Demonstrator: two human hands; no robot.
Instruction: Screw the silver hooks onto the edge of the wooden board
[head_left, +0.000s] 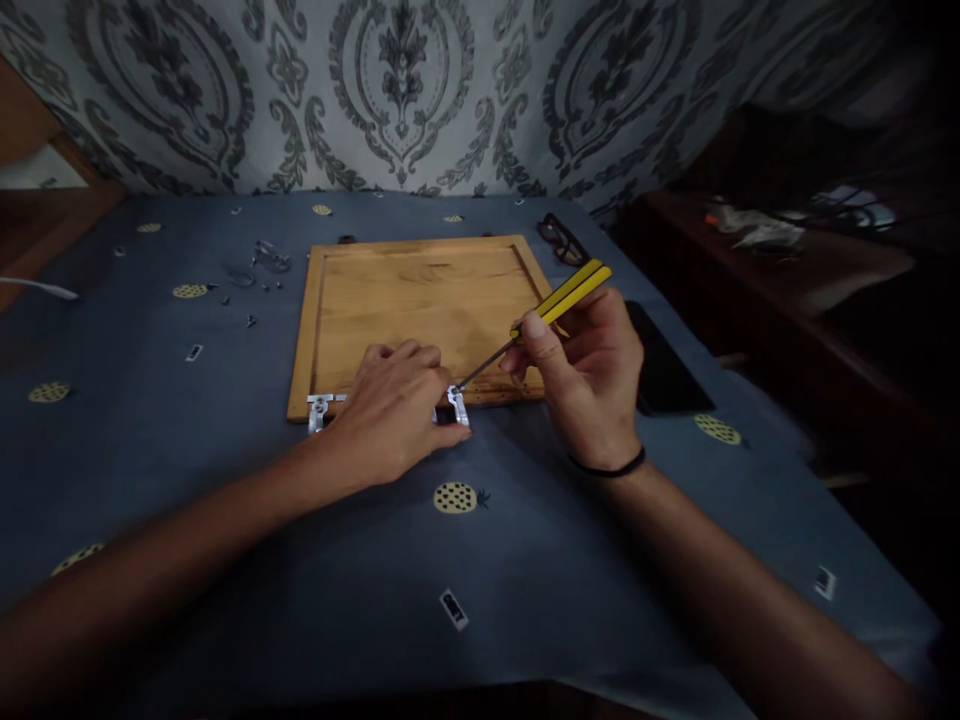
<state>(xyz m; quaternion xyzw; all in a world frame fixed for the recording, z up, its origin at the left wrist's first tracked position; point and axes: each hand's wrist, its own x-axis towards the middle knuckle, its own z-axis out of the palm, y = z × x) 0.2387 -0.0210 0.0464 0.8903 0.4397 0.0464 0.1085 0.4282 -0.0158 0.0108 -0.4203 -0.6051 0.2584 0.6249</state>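
A framed wooden panel lies flat on the blue cloth, with two shiny metal hinges along its near edge. My right hand is closed round a screwdriver with a yellow and black handle. The screwdriver slants down to the left, its tip at the right hinge. Thumb and index finger of my left hand close about that same hinge, while the other fingers curl over the panel. To the left sits the second hinge, partly behind my left wrist. The screw head under the tip is too small to make out.
Small metal parts and screws lie loose on the cloth left of the panel. Beyond its right corner are dark glasses. A black phone-like slab rests behind my right hand. A white cable end shows at the left.
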